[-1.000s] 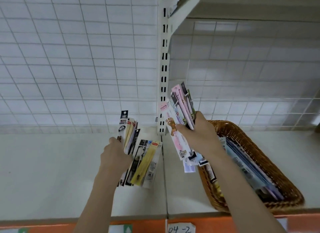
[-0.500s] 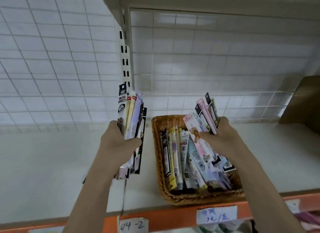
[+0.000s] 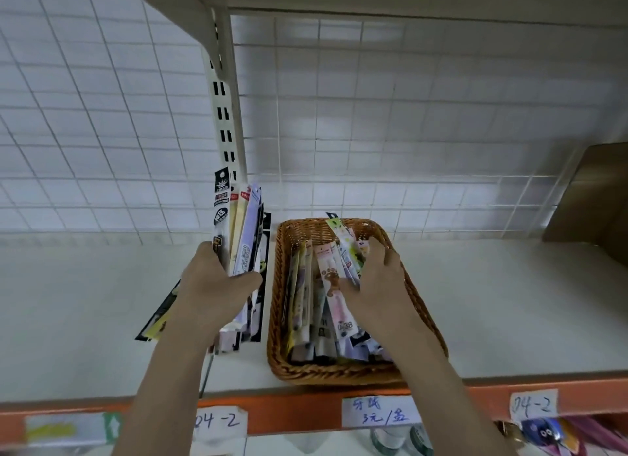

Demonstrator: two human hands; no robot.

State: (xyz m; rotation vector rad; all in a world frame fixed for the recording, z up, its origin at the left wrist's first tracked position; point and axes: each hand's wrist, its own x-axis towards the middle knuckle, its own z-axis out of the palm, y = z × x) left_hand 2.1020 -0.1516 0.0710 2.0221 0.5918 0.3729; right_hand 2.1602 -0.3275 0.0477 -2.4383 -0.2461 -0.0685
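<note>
On the shelf point(image 3: 509, 302): we see a brown board point(image 3: 591, 190) cut off at the right; the paper tags point(image 3: 377, 413) below are blurred.
basket point(image 3: 339, 374): near the front edge; our right forearm hides part of its right wall.
left bundle point(image 3: 243, 231): upright packets just left of the basket, their middle hidden behind the hand.
right bundle point(image 3: 334, 285): down inside the basket; we cannot tell where it ends among the loose packets point(image 3: 302, 302).
left hand point(image 3: 214, 285): fingers and thumb wrapped round the left bundle.
right hand point(image 3: 377, 279): in the basket, thumb and curled fingers clasping the right bundle.
</note>
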